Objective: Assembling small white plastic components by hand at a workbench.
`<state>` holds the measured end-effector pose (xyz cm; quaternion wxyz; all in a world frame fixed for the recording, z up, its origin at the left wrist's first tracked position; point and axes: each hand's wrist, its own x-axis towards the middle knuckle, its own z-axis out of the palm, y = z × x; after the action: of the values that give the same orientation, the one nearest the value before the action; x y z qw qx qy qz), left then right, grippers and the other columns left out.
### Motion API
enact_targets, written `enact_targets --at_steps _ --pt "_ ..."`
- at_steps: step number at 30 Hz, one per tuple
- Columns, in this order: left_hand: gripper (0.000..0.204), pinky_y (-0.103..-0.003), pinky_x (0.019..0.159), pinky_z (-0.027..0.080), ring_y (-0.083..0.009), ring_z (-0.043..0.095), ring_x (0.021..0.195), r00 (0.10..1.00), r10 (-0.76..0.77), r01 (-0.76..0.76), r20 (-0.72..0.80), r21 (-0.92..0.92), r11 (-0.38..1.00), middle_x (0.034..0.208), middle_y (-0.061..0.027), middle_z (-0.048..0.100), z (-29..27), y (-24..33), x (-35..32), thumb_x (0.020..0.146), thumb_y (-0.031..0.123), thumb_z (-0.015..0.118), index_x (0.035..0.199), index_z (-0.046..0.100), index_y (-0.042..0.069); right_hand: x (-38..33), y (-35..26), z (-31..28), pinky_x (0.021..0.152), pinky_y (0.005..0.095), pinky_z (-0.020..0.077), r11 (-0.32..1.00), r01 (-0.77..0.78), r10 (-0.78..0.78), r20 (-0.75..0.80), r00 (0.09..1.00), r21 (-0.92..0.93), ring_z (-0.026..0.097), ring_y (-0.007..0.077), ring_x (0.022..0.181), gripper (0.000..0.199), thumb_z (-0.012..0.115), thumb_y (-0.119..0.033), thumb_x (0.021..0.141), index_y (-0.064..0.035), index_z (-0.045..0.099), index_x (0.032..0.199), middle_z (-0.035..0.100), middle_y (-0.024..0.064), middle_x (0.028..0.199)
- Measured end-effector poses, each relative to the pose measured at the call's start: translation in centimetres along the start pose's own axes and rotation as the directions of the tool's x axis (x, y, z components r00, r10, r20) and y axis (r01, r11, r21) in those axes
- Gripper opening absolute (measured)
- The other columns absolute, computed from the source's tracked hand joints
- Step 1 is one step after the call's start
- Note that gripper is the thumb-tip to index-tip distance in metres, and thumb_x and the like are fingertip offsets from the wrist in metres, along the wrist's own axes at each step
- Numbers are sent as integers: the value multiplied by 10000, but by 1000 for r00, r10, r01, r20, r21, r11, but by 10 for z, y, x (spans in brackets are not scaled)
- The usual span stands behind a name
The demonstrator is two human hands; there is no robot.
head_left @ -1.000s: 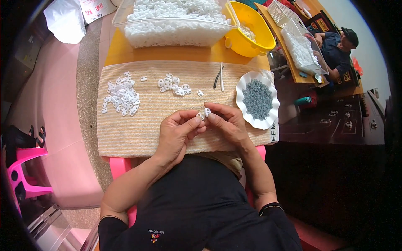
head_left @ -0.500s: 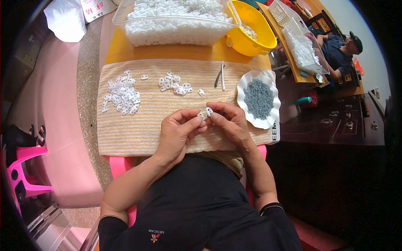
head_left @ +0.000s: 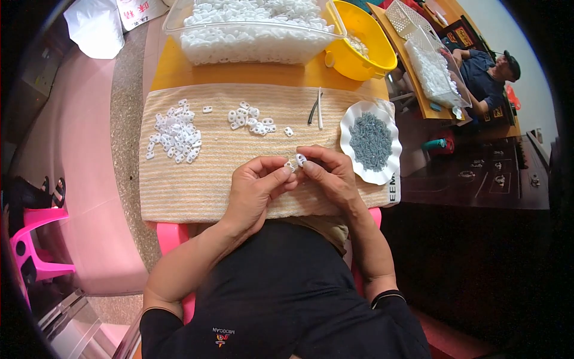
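Both of my hands meet over the near middle of the towel. Between thumb and fingertips, my left hand (head_left: 258,185) pinches a small white plastic piece (head_left: 290,165), mostly covered by the fingers. My right hand (head_left: 332,176) grips another white plastic piece (head_left: 300,160), an oval one with dark holes, close beside the first. Whether the two touch, I cannot tell. Beyond them lie a single white two-hole piece (head_left: 289,131) and a loose cluster of such pieces (head_left: 262,127). A larger heap (head_left: 179,137) is at the left.
A striped towel (head_left: 197,200) covers the table's near part. At right, a white wavy-rimmed plate (head_left: 345,140) holds many small grey pieces. Two thin sticks (head_left: 320,110), black and white, lie behind. A clear bin (head_left: 257,30) and yellow basin (head_left: 341,63) stand farther back. Another person (head_left: 481,78) sits far right.
The right hand's white piece seems turned slightly. Both hands keep their pinch in nearly the same place, and the whole view has shifted a little.
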<state>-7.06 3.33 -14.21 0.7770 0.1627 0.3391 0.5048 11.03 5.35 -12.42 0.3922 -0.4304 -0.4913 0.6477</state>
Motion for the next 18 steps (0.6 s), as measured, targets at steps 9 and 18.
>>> enact_targets --at_steps 9,18 --pt "160 -282 744 569 -171 653 787 1000 -6 6 5 -3 1000 903 -115 653 0 0 0 874 16 629 1024 593 -25 0 2 -3 770 266 530 1000 0 0 4 1000 0 650 142 830 283 595 -67 922 45 580 1182 669 89 942" --pt "157 -282 740 566 -167 649 783 1000 -1 1 4 13 1000 902 -110 651 1 0 0 874 15 628 1023 599 -26 0 3 -1 789 253 526 999 23 -23 10 1000 -41 644 127 854 279 604 -51 914 42 583 1176 657 77 967"
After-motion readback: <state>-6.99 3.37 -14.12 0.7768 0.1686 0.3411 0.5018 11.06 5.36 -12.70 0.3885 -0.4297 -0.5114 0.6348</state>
